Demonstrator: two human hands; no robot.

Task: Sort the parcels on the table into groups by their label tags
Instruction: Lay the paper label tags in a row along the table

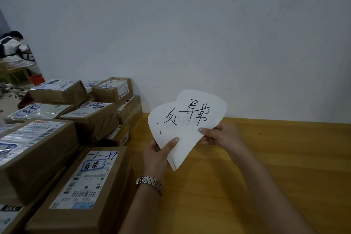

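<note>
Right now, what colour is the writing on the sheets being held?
Black handwriting on white paper sheets, held by both hands; clearest in the head view.

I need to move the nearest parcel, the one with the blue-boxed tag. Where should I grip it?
Probably by its long side edges, from above: the nearest parcel lies flat, label up, with its right edge facing bare table. Both hands now hold paper sheets.

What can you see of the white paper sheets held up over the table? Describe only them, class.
The white paper sheets are thin, at least two, fanned and overlapping, curling at their upper corners. Black handwritten characters mark their faces. They are held upright above the wooden table, before the wall. The left hand pinches the lower left edge, the right hand the right edge. Nothing else touches them.
</note>
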